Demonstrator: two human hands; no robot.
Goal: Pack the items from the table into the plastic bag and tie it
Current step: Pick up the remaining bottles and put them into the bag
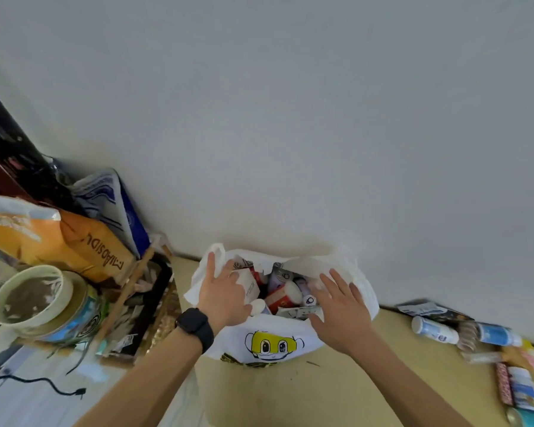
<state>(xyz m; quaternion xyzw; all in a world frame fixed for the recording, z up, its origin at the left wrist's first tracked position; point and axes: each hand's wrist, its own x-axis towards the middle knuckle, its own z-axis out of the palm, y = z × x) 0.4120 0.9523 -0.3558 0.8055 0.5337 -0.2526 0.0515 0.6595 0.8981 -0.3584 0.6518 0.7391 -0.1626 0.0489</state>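
A white plastic bag point(269, 340) with a yellow cartoon face stands open on the wooden table point(336, 392) against the wall. Inside lie several small boxes, tubes and bottles, among them a white box point(249, 286) and a red-and-white pack point(282, 295). My left hand point(224, 295), with a black watch on its wrist, rests over the bag's left rim, fingers straight, touching the plastic and the white box. My right hand point(341, 309) lies with spread fingers on the bag's right rim. Neither hand grips anything.
More bottles and packets point(475, 337) lie on the table at the right. At the left stand an orange pouch point(74, 241), a round tin point(43, 306), a cluttered tray and a black cable point(34, 382). A white wall rises right behind the bag.
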